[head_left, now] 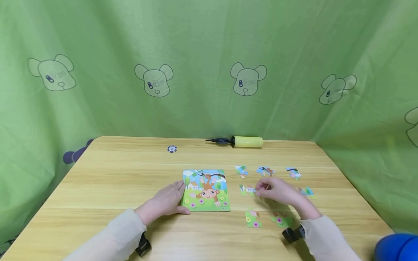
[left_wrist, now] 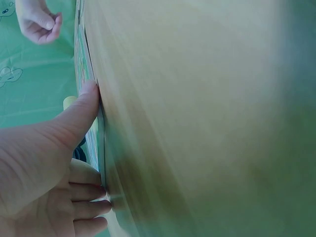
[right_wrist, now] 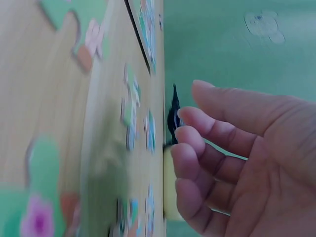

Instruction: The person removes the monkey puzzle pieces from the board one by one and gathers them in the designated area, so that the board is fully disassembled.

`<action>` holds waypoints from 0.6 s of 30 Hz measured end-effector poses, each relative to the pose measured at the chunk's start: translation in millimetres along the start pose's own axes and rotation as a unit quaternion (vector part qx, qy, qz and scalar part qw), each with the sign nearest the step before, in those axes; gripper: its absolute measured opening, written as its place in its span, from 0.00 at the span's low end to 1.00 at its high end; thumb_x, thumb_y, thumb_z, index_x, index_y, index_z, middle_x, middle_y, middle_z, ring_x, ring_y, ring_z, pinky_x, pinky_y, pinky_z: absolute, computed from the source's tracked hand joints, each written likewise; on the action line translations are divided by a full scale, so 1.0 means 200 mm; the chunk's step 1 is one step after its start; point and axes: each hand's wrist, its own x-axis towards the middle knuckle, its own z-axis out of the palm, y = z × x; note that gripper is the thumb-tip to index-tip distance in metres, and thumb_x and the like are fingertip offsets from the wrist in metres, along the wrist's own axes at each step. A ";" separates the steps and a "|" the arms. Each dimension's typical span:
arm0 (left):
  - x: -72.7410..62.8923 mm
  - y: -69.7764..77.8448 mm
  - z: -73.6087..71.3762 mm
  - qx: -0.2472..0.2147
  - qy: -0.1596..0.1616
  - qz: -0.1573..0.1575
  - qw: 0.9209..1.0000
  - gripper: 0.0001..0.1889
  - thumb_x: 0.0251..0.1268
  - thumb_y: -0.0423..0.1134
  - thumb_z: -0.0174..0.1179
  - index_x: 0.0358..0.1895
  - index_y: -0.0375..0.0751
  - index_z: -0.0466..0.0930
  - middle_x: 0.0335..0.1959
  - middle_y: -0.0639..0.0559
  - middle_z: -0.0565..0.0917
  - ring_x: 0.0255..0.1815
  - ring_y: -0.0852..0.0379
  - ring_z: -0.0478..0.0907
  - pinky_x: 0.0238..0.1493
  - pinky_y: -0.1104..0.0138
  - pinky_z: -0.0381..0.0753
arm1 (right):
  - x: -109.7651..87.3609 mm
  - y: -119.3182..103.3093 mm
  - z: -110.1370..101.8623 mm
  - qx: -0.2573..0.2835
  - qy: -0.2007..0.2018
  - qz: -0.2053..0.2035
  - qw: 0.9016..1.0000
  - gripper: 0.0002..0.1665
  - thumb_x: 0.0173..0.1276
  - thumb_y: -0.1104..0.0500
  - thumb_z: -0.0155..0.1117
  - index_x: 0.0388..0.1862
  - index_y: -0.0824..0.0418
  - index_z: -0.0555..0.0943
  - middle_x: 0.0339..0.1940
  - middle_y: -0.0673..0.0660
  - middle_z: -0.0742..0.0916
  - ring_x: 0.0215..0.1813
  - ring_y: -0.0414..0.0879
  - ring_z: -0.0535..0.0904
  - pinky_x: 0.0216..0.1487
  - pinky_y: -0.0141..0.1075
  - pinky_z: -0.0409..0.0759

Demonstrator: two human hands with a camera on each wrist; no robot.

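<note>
My left hand [head_left: 168, 199] lies at the left edge of a square board [head_left: 204, 203] printed with a hanging monkey. Its fingers and thumb are straight, touching the board's side in the left wrist view. My right hand [head_left: 277, 190] hovers over the table with loosely bent fingers; the right wrist view shows nothing held in them. Nearest to its fingertips is a puzzle piece with a house [head_left: 247, 190]. Around it lie more jigsaw pieces: a pink-flower piece [head_left: 253, 219], a brown-and-green piece [head_left: 282, 220], a blue-green piece [head_left: 307, 192], and a branch piece [head_left: 293, 173].
Behind the house piece lie a sky piece [head_left: 241, 170] and a piece with part of the monkey [head_left: 266, 171]. A yellow hand pump [head_left: 248, 141] and a round chip [head_left: 172, 149] are near the far edge. Something blue [head_left: 396, 248] stands at the front right corner.
</note>
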 end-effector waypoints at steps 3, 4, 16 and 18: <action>0.00 0.00 0.00 -0.001 -0.001 0.000 1.000 0.49 0.50 0.61 0.61 0.64 0.22 0.58 0.66 0.31 0.58 0.66 0.38 0.56 0.66 0.55 0.56 | 0.07 -0.03 0.03 0.004 -0.005 -0.022 1.000 0.06 0.63 0.59 0.62 0.34 0.61 0.78 0.27 0.51 0.77 0.30 0.45 0.71 0.29 0.33 0.74; 0.00 0.00 0.00 -0.001 -0.002 0.000 1.000 0.49 0.50 0.61 0.61 0.64 0.22 0.58 0.66 0.31 0.58 0.66 0.38 0.56 0.66 0.55 0.56 | 0.09 -0.05 0.05 0.003 -0.007 -0.030 1.000 0.06 0.63 0.60 0.63 0.34 0.62 0.78 0.27 0.50 0.77 0.29 0.45 0.71 0.28 0.32 0.73; 0.00 0.00 -0.01 -0.002 0.000 -0.001 1.000 0.49 0.50 0.61 0.61 0.64 0.22 0.57 0.66 0.31 0.58 0.66 0.38 0.56 0.66 0.55 0.57 | 0.27 -0.18 0.20 -0.002 -0.037 -0.068 0.997 0.08 0.59 0.62 0.65 0.34 0.62 0.76 0.26 0.49 0.76 0.31 0.43 0.70 0.30 0.33 0.74; 0.00 0.00 -0.01 -0.003 0.001 -0.001 1.000 0.49 0.50 0.60 0.62 0.64 0.21 0.57 0.66 0.31 0.58 0.66 0.38 0.56 0.66 0.55 0.57 | 0.29 -0.20 0.22 0.001 -0.042 -0.072 0.997 0.08 0.59 0.62 0.66 0.34 0.62 0.76 0.26 0.49 0.76 0.30 0.43 0.70 0.29 0.33 0.74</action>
